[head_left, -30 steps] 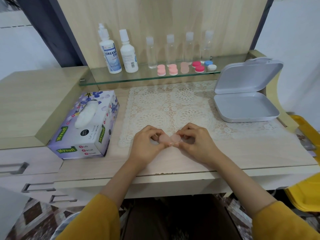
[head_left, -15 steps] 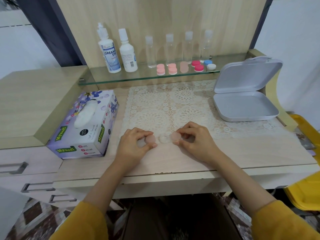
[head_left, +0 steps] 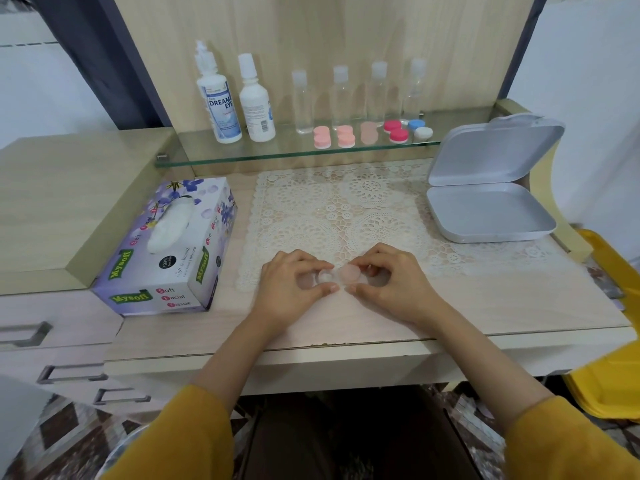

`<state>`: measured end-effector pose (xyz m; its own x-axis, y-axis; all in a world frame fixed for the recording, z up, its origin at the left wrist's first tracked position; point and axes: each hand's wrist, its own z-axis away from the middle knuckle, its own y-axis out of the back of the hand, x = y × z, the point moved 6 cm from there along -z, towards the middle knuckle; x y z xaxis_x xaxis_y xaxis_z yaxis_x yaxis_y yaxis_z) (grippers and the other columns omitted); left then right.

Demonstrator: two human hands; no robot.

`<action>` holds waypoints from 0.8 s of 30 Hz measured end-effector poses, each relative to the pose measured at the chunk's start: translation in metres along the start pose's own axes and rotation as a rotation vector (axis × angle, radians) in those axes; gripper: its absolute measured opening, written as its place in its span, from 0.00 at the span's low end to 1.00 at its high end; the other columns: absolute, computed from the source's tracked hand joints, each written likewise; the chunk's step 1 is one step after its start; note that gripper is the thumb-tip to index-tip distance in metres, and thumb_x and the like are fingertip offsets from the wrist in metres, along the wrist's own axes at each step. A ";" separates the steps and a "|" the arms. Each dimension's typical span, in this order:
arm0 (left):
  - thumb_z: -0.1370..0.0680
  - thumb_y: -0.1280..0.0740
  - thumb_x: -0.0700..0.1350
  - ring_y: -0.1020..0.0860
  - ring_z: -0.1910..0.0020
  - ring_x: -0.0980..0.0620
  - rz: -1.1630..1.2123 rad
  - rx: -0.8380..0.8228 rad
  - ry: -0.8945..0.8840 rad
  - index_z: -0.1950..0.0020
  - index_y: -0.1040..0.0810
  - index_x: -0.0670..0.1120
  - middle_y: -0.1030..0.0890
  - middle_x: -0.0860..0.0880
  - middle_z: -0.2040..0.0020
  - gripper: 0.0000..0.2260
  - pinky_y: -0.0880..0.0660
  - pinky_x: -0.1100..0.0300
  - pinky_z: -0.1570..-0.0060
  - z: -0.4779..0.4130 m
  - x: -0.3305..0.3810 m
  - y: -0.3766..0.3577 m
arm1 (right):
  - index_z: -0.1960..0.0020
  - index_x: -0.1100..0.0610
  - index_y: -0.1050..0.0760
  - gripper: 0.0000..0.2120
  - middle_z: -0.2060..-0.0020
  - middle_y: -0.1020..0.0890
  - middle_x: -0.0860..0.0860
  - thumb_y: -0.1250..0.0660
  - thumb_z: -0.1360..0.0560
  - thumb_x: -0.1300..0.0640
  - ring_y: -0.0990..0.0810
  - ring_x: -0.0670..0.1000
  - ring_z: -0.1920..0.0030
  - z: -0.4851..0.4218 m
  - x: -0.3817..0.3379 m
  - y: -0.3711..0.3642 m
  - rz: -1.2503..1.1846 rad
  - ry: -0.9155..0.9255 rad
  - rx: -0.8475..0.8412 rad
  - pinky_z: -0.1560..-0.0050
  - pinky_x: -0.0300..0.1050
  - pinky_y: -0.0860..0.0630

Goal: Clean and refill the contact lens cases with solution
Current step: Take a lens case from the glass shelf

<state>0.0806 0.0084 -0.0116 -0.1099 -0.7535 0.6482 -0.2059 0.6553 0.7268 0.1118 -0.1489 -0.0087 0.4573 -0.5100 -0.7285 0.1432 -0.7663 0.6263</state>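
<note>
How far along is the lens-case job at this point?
Early. Done: nothing plainly finished; one well of the pale lens case looks uncapped. In hand: left hand and right hand both pinch that case. To do: five capped cases and the solution bottles stand on the glass shelf.

The tissue box (head_left: pixel 166 247) is lilac with purple flowers and green labels. The lace mat (head_left: pixel 332 209) is cream, in round medallions, over the pale woodgrain table (head_left: pixel 485 306). The tin (head_left: pixel 491 213) is grey. The near lens case (head_left: pixel 341 274) is translucent pink; the far lens cases (head_left: pixel 345 136) run pink, magenta, blue-and-white.
</note>
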 end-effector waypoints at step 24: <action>0.32 0.26 0.51 0.32 0.51 0.57 -0.006 0.018 -0.038 0.48 0.18 0.53 0.25 0.59 0.54 0.14 0.36 0.52 0.41 0.001 0.001 0.001 | 0.53 0.53 0.21 0.11 0.57 0.24 0.45 0.29 0.32 0.49 0.27 0.47 0.55 -0.010 -0.017 -0.002 0.377 -0.015 -0.117 0.58 0.41 0.34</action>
<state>0.0793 0.0080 -0.0102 -0.1453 -0.7589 0.6348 -0.2241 0.6502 0.7260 0.1126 -0.1348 0.0054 0.4840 -0.7536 -0.4447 0.0675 -0.4746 0.8776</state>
